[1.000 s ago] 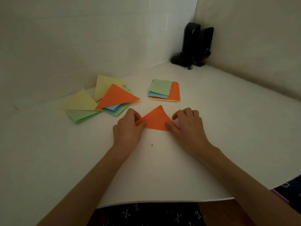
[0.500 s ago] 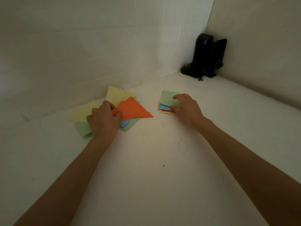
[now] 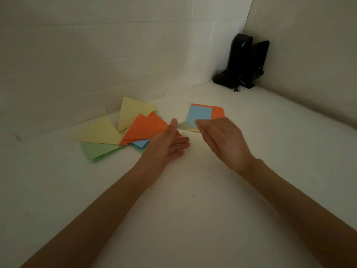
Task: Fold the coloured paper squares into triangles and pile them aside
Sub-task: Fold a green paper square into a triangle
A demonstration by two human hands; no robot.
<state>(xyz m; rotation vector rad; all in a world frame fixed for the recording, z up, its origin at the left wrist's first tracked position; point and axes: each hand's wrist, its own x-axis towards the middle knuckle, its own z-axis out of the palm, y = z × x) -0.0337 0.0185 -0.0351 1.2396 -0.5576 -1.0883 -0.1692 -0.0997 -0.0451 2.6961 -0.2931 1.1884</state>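
A pile of folded triangles lies at the left: two orange ones [image 3: 146, 128] on top, yellow ones [image 3: 100, 132], a green one [image 3: 96, 149] and a blue one [image 3: 141, 143] under them. My left hand [image 3: 168, 146] hovers just right of the pile, palm turned inward, fingers apart and holding nothing. The stack of unfolded squares [image 3: 201, 115] shows a blue sheet on top of an orange one. My right hand [image 3: 222, 140] is in front of the stack and pinches a blurred green paper square [image 3: 184, 125] at its fingertips, between the two hands.
Two black speakers [image 3: 243, 60] with a cable stand in the far corner where the walls meet. The white table [image 3: 193, 219] runs toward me, with a small dark speck on it near the middle.
My left hand has let go of the orange triangle on the pile and moved right, now open. My right hand has drawn the green square off the stack, uncovering the blue sheet.
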